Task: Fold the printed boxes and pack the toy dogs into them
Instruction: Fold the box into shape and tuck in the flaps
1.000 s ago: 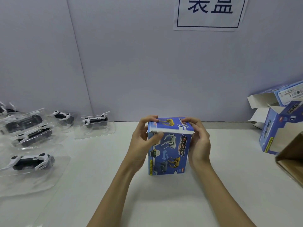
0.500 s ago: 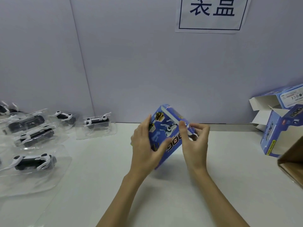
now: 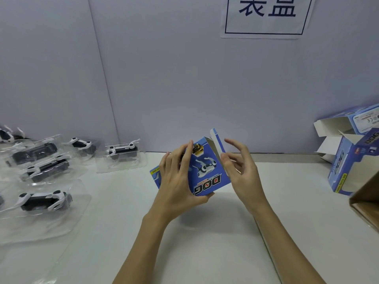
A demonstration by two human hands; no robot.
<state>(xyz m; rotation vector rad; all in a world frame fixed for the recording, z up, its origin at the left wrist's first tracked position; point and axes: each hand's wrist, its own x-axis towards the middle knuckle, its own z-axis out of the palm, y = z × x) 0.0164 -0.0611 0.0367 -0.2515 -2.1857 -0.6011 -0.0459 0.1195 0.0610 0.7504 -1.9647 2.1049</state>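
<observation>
Gripping printed box [image 3: 207,173], left hand [image 3: 176,181]

We face a pale lavender-grey wall [image 3: 174,78] that runs across the whole view, with a thin vertical seam [image 3: 103,78] left of centre where two panels appear to meet. High on the wall, right of centre, we see a white paper sign [image 3: 264,17] with a dark blue border and two large dark blue characters, its top cut off by the frame. Below the wall lies a white tabletop [image 3: 205,242], which meets it along a straight back edge. The light is soft and even, leaving only faint shadows on the tabletop. No window shows from where we look.
</observation>
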